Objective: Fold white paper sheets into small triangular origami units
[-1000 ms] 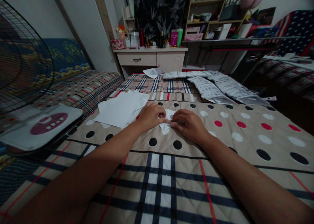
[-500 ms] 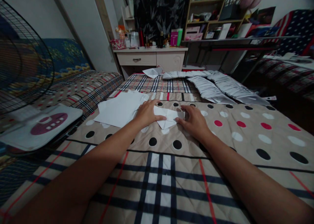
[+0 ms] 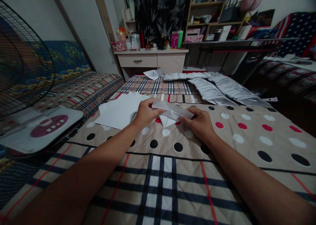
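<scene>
A folded piece of white paper [image 3: 170,112] spans the space between my two hands, with crease lines on it and a pointed flap hanging toward me. My left hand [image 3: 146,112] pinches its left end between thumb and fingers. At the other end, my right hand [image 3: 200,121] grips the paper the same way. The paper appears slightly raised and tilted above the spotted bedcover. Close by my left hand lies a stack of white paper sheets [image 3: 117,111].
Rows of folded white papers [image 3: 209,90] lie at the bed's far right, with one folded paper [image 3: 153,74] beside them. A fan [image 3: 23,60] and a white lid with a purple oval [image 3: 71,114] stand at left. A dresser [image 3: 138,59] is behind the bed.
Both hands have lifted the folded paper off the bedcover and tilted it. Its upper band now stands up more, and my right hand has shifted slightly right.
</scene>
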A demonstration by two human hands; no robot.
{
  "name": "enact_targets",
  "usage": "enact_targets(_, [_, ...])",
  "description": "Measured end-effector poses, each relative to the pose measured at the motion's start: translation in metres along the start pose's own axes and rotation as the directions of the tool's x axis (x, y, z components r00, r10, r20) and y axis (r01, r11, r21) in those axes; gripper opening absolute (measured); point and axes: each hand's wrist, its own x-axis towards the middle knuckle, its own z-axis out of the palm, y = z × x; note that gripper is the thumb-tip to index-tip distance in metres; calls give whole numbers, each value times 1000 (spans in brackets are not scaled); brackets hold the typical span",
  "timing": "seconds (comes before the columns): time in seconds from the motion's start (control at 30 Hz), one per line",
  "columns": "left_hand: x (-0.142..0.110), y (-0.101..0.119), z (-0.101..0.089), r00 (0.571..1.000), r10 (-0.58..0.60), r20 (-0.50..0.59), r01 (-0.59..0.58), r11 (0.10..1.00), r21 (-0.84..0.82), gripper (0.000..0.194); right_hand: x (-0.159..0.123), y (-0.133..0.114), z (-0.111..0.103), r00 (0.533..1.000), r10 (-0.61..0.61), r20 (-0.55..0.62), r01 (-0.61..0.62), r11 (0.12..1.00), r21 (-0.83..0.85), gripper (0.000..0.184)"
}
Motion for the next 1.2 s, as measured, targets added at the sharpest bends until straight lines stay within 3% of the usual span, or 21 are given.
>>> enact_targets(0.03, [-1, 3, -1, 996, 84, -24, -83, 996, 33, 21, -1, -3, -2, 993, -91, -70, 89, 996, -24, 2])
enact_targets(0.1, [-3, 7, -3, 965, 261, -35, -255, 960, 111, 8, -2, -8, -6, 942, -295, -161, 273, 951, -145, 10])
enact_targets(0.17, [-5, 8, -4, 927, 375, 6, -369, 911, 185, 11, -3, -11, -9, 888, -429, -164, 376, 884, -277, 19])
enact_targets(0.23, [-6, 5, -4, 896, 438, 76, -442, 858, 262, 18, -2, -9, -11, 867, -484, -119, 409, 828, -385, 22])
enact_targets(0.4, [-6, -8, -3, 803, 458, 381, -588, 716, 377, 26, 2, 4, -12, 913, -385, 135, 397, 759, -516, 23])
enact_targets(0.53, [-7, -11, -3, 760, 343, 551, -586, 730, 353, 34, 2, 5, -13, 925, -246, 288, 366, 776, -514, 26])
enact_targets(0.73, [-9, -6, -5, 791, 258, 555, -485, 817, 311, 18, 1, 2, -16, 943, -163, 291, 286, 844, -454, 9])
enact_targets(0.9, [-6, -17, 0, 884, 142, 446, -258, 943, 211, 23, 6, 14, -14, 985, -9, 172, 65, 945, -320, 26])
enact_targets(1.03, [-6, -21, 6, 946, 46, 320, -140, 951, 277, 23, 7, 16, -11, 993, 57, 104, -12, 922, -386, 24])
enact_targets(1.2, [-6, -18, 8, 970, -22, 240, -88, 895, 438, 22, 6, 7, -10, 989, 148, 2, -121, 815, -566, 24])
